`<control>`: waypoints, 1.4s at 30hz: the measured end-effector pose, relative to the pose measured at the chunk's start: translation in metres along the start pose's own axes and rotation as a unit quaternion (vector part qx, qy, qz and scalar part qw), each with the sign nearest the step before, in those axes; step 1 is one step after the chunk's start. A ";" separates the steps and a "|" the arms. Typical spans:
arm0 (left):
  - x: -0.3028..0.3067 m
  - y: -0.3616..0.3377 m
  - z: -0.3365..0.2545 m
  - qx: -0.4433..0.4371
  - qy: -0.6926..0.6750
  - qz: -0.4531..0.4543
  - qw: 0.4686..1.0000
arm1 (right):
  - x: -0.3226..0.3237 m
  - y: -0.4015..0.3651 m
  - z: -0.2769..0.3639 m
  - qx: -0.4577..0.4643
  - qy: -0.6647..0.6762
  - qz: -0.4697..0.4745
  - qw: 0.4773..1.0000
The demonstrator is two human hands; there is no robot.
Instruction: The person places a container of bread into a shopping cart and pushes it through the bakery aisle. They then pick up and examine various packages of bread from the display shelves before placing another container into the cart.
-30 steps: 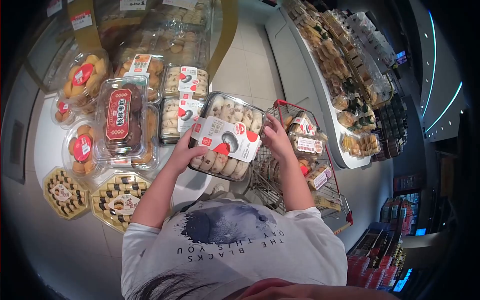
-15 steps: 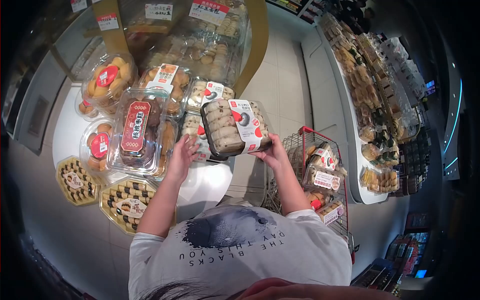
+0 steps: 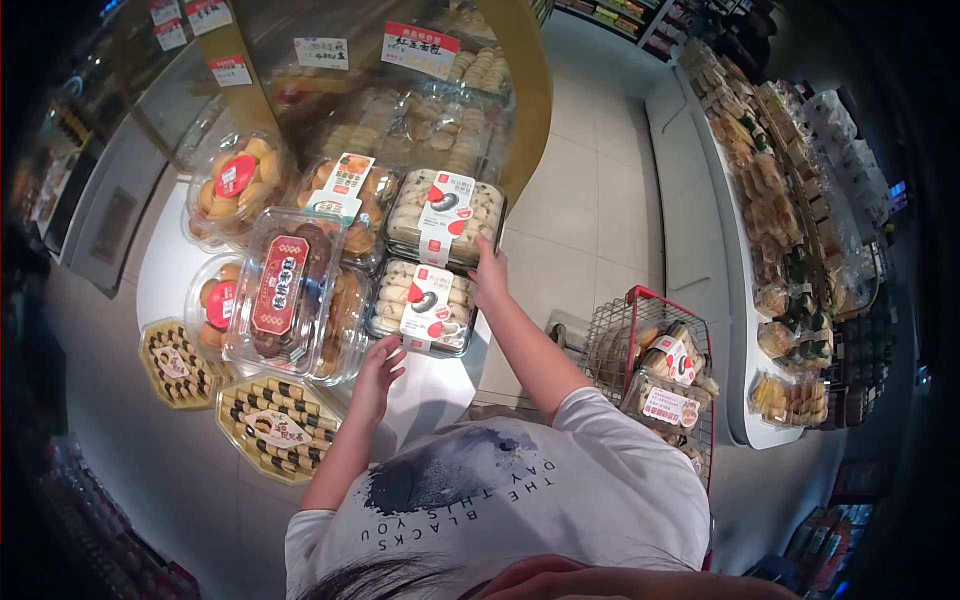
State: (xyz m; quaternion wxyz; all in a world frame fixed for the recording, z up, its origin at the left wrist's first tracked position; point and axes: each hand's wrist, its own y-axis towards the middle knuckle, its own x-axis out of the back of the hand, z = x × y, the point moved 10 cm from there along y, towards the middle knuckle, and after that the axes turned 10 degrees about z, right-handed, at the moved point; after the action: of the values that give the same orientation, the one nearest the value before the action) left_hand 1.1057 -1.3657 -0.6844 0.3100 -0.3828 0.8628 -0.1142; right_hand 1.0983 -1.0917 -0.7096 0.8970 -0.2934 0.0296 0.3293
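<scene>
A clear-lidded pack of buns with a white and red paper band lies at the back of the white display table. My right hand grips its near right corner, thumb and fingers at the edge. Just in front lies a second bun pack with the same kind of band. By the near left corner of that second pack, my left hand is open with fingers apart, holding nothing. Left of the buns stands a clear box of brown cakes with a red label.
Round tubs of yellow pastries and octagonal boxes of striped rolls sit on the table's left. A gold-edged glass case rises behind. To my right stands a shopping cart holding packaged pastries, beside a long bread shelf.
The bun pack that both hands held up has gone forward and down onto the table. My left hand has let go and drawn back; my right hand stays at its corner.
</scene>
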 end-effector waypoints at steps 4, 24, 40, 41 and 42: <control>0.011 -0.013 -0.003 -0.016 -0.003 -0.010 1.000 | 0.003 0.011 0.005 0.033 -0.124 -0.011 0.992; -0.065 -0.017 0.061 0.113 0.041 0.234 0.965 | 0.249 -0.197 0.049 0.216 -0.259 -0.287 0.896; -0.268 -0.008 0.191 0.190 0.261 0.356 0.877 | 0.602 -0.433 -0.003 -0.165 -0.261 -0.537 0.785; -0.284 -0.002 0.199 0.186 0.284 0.362 0.868 | 0.607 -0.424 -0.011 -0.148 -0.257 -0.531 0.794; -0.306 0.004 0.200 0.140 0.330 0.376 0.854 | 0.614 -0.417 -0.017 -0.130 -0.252 -0.526 0.802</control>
State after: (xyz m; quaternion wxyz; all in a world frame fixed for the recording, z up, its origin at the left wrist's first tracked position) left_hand 1.3855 -1.1308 -0.7060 0.0763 0.0787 0.9675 -0.2280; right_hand 1.8340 -1.0040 -0.6638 0.8617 -0.2851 -0.3993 -0.1297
